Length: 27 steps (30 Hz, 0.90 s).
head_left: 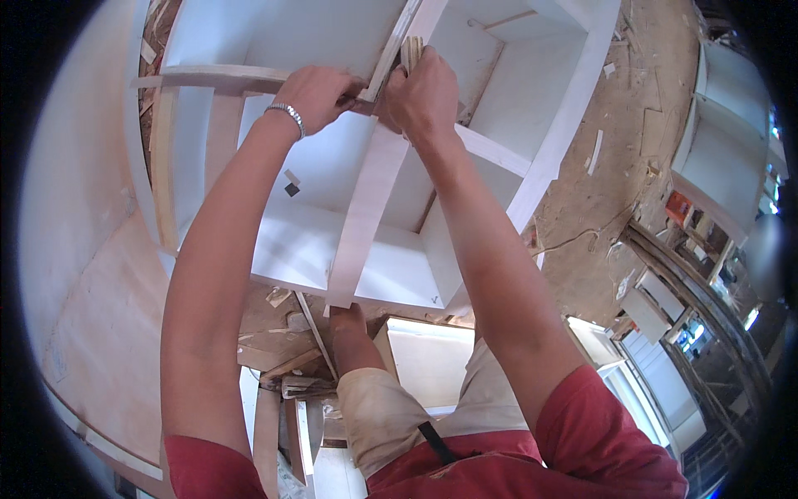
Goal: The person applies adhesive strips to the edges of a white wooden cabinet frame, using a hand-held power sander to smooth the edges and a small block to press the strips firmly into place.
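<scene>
A white cabinet carcass (465, 258) with several compartments lies in front of me, its wooden front edges facing up. My right hand (422, 96) is wrapped round a small layered wooden block (412, 51) at the crossing of the frame's dividers. Just to the left, my left hand (316, 100), with a metal band at the wrist, has its fingers curled down against the crosspiece; what they hold is hidden. A pale flat strip (366, 204) runs along the middle divider from below my right hand toward me, its near end reaching the cabinet's near edge.
A small dark square piece (292, 190) lies inside a compartment. Wood scraps and a thin white strip (595, 152) litter the brown floor at right. Another white cabinet (723, 125) stands far right. A large pale panel (91, 291) rises at left. Offcuts lie near my legs.
</scene>
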Available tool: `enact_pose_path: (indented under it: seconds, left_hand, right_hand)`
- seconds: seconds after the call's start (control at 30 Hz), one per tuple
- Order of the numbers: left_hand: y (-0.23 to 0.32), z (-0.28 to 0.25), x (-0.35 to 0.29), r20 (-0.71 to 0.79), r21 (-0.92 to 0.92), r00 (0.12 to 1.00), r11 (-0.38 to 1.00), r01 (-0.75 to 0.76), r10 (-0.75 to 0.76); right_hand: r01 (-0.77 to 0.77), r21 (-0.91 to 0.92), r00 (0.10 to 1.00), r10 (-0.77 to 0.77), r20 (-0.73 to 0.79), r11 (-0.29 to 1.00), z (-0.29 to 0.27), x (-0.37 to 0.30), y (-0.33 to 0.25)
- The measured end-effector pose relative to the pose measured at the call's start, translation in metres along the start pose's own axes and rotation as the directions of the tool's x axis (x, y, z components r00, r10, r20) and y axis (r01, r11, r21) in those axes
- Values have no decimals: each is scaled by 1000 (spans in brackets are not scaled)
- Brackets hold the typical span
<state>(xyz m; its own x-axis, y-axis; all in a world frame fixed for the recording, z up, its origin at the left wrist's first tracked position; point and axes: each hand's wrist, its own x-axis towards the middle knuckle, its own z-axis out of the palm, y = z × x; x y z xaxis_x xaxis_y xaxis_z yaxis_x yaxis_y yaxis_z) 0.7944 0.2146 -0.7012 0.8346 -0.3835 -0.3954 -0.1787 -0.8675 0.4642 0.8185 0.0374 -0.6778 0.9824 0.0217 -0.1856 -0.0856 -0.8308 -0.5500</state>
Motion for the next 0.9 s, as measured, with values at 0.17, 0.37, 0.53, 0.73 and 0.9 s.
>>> enact_pose_path:
  seconds: [0.17,0.37,0.53,0.73,0.9]
  left_hand:
    - [-2,4,1,-92,-4,994,998,-65,64]
    - [-8,6,4,-104,-33,991,995,-91,87]
    - [-8,5,3,-112,-140,989,984,-114,99]
    - [-11,5,4,-133,-184,985,973,-137,113]
    - [-11,0,4,-114,-182,987,974,-133,113]
  right_hand:
    - [3,-44,1000,-3,-4,999,-13,61,1]
    - [14,-58,1000,-15,-15,998,-26,118,-1]
    - [9,-124,1000,-11,-9,992,-43,184,-10]
    - [7,-177,1000,-9,-9,984,-55,245,-10]
    - [-24,-191,999,29,20,981,-57,262,-12]
